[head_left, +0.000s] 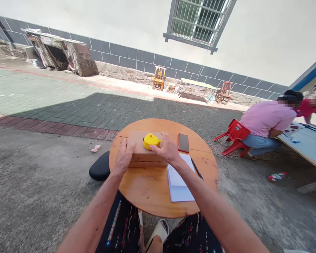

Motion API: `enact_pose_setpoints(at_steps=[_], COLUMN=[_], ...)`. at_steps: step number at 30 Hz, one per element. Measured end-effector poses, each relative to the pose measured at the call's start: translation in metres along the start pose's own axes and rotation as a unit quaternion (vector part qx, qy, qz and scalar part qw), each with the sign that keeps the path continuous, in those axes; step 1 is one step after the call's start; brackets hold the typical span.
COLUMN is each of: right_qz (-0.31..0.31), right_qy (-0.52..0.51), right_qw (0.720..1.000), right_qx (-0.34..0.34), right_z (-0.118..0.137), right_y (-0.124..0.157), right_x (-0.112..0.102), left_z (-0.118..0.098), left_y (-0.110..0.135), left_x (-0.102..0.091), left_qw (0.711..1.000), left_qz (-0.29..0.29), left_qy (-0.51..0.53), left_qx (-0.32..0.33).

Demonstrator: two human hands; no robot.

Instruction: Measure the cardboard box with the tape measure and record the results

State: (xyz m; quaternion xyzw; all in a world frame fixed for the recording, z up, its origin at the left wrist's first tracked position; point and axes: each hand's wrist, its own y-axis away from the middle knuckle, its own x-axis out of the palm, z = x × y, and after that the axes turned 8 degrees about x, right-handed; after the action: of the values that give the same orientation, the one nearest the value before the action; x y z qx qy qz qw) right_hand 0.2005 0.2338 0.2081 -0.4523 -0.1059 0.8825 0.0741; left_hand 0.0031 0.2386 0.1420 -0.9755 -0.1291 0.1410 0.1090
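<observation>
A brown cardboard box (pixel 138 160) sits on the round wooden table (pixel 139 189), with a yellow tape measure (pixel 151 140) on its top. My left hand (pixel 125 155) lies at the box's left end, fingers stretched out along its top edge. At the right end, my right hand (pixel 168 149) has its fingers spread, the thumb beside the tape measure's lower right edge; whether it touches is hard to tell. An open notebook (pixel 181 179) lies partly beneath my right forearm. A black pen (pixel 197 168) is along its right side, and a phone with a red edge (pixel 183 142) lies farther back.
A black seat (pixel 100 167) stands left of the table. To the right, a person in a pink shirt (pixel 268 117) sits on a red plastic chair (pixel 235 135) at a long table (pixel 305 140), with another person beyond. A bottle (pixel 277 176) lies on the ground there.
</observation>
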Motion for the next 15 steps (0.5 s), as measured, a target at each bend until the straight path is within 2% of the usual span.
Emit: enact_pose_setpoints(at_steps=[3,6,8,11,15], right_qz=[0.017,0.016,0.016,0.008,-0.062], right_qy=[0.064,0.041,-0.017,-0.165,-0.371], right_qw=[0.998,0.999,1.0,0.985,0.915], right_qx=[0.003,-0.022,-0.017,0.046,0.142], right_z=[0.021,0.022,0.017,-0.003,-0.047], right_y=[-0.005,-0.003,0.001,0.007,0.02], right_x=[0.011,0.009,0.001,-0.022,-0.068], left_z=[0.0,0.0,0.0,0.0,0.001], left_y=[0.004,0.008,0.011,0.014,0.014], left_x=[0.001,0.0,-0.001,-0.002,-0.003], left_qw=[1.0,0.999,0.999,0.999,0.998], left_qz=[0.005,0.005,0.004,0.007,0.016], left_qy=[0.021,0.034,0.04,0.047,0.051], left_qx=[-0.003,0.004,0.009,0.019,0.027])
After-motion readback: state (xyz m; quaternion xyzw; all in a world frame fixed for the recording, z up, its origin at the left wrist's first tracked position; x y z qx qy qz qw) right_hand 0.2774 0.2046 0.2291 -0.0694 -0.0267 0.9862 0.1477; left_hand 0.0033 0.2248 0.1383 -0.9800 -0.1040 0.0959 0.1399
